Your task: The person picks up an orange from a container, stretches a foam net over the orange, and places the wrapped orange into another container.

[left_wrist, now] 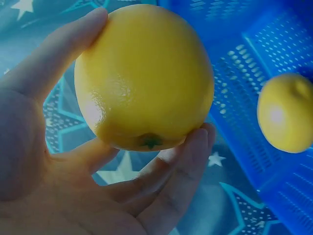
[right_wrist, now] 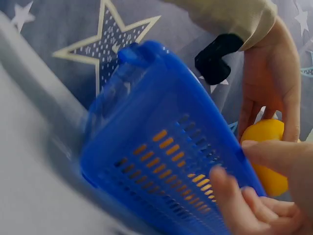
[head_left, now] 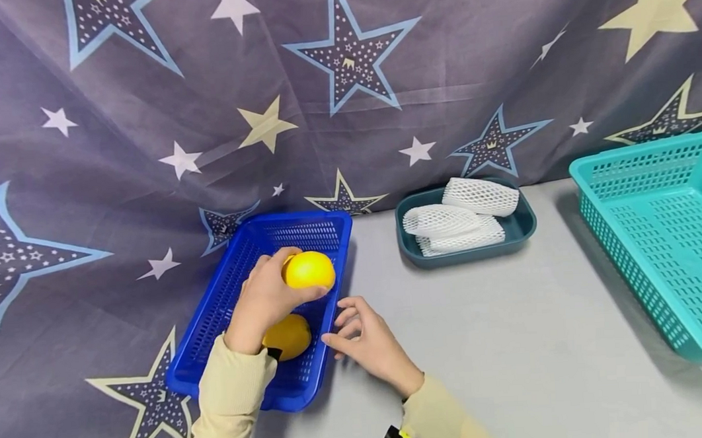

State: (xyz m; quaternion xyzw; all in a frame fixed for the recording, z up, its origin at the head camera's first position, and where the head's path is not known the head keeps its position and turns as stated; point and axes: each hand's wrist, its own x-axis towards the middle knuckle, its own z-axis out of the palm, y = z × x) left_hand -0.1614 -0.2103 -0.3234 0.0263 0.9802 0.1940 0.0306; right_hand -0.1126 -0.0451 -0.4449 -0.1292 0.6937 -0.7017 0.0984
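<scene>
Above the blue basket (head_left: 327, 372), my left hand (head_left: 268, 296) grips a yellow-skinned orange (head_left: 309, 271), thumb on one side and fingers on the other. A small green stem end shows on this orange (left_wrist: 149, 140) in the left wrist view. Lower in the basket lies a second rounded yellow fruit (head_left: 290, 338), partly covered by the left wrist. My right hand (head_left: 363, 341) is just outside the basket's right side, with loosely bent fingers and the thumb tip right at the rim. Nothing shows between its fingers.
A dark teal tray (head_left: 409, 249) with several white foam net sleeves (head_left: 446, 220) stands at the back of the grey table (head_left: 482, 331). A large turquoise basket (head_left: 633, 264) is at the right. Behind everything hangs a star-patterned curtain (head_left: 202, 108).
</scene>
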